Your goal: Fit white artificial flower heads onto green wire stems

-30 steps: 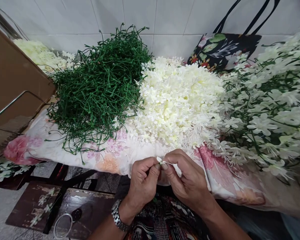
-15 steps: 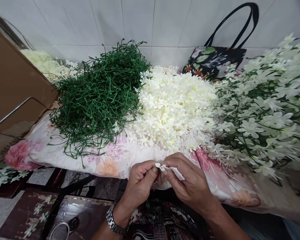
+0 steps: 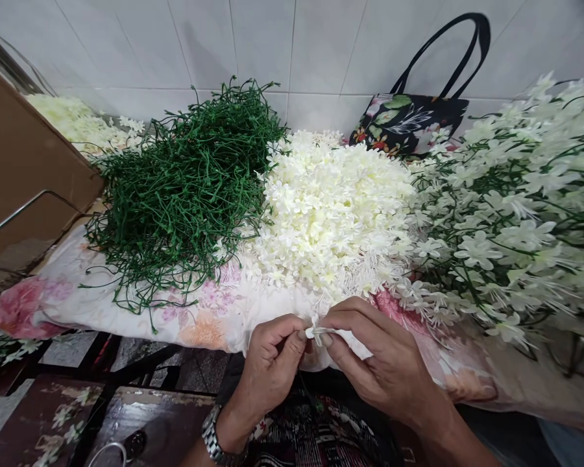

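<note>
Between my two hands, just past the front edge of the cloth, is a small white flower piece (image 3: 315, 332). My left hand (image 3: 277, 357) pinches its left side between thumb and forefinger. My right hand (image 3: 377, 353) holds its right side in a pinch. A watch is on my left wrist. Beyond my hands lies a heap of white blossoms (image 3: 331, 207), with a pile of green stems (image 3: 185, 188) to its left. Thin white strands lie at the heap's front right. Stems with white flowers attached (image 3: 511, 220) fill the right side.
A flowered cloth (image 3: 267, 305) covers the work surface. A brown cardboard box (image 3: 29, 162) stands at the left, and a black floral bag (image 3: 411, 123) leans on the tiled wall. Dark stools (image 3: 150, 415) with a white ring are at the lower left.
The view has shifted slightly. Both hands remain together at the small flower piece, whose petals now stand more upright between the fingertips.
</note>
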Tool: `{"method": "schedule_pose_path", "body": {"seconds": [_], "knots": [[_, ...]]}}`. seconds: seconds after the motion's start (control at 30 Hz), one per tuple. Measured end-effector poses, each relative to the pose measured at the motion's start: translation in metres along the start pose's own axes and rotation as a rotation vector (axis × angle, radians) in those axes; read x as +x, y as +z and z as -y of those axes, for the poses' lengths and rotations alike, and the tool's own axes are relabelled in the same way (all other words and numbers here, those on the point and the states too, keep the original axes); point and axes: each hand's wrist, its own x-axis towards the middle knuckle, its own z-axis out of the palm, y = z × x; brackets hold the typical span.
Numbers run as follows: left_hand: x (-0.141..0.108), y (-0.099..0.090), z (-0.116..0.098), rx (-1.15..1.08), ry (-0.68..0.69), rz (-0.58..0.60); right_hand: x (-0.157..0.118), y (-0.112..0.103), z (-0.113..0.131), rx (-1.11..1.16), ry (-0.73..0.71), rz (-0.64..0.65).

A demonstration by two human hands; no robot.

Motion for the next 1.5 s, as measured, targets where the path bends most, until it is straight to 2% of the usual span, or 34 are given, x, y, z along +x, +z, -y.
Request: {"method": "schedule_pose_path", "body": {"seconds": [0.23, 0.43, 0.83, 1.0, 1.23, 1.37, 1.5], "knots": [[-0.001, 0.003, 0.003, 0.172, 0.105, 0.006, 0.000, -0.003, -0.001, -0.063, -0.001, 0.101], [-0.001, 0.005, 0.006, 0.287, 0.172, 0.008, -0.003, -0.001, -0.005, -0.073, -0.011, 0.123], [0.002, 0.005, 0.005, 0.314, 0.136, 0.052, 0.000, 0.001, -0.008, -0.019, 0.060, 0.188], [0.003, 0.007, 0.005, 0.322, 0.116, 0.026, 0.001, 0.001, -0.006, -0.030, 0.069, 0.198], [0.003, 0.006, 0.003, 0.244, 0.103, 0.020, 0.001, 0.001, -0.006, -0.023, 0.067, 0.185], [0.003, 0.001, 0.001, 0.051, -0.021, 0.076, 0.003, -0.011, -0.001, -0.032, 0.080, 0.181], [0.003, -0.003, 0.002, -0.108, -0.131, 0.099, 0.009, -0.029, 0.007, -0.130, -0.007, 0.133]]}}
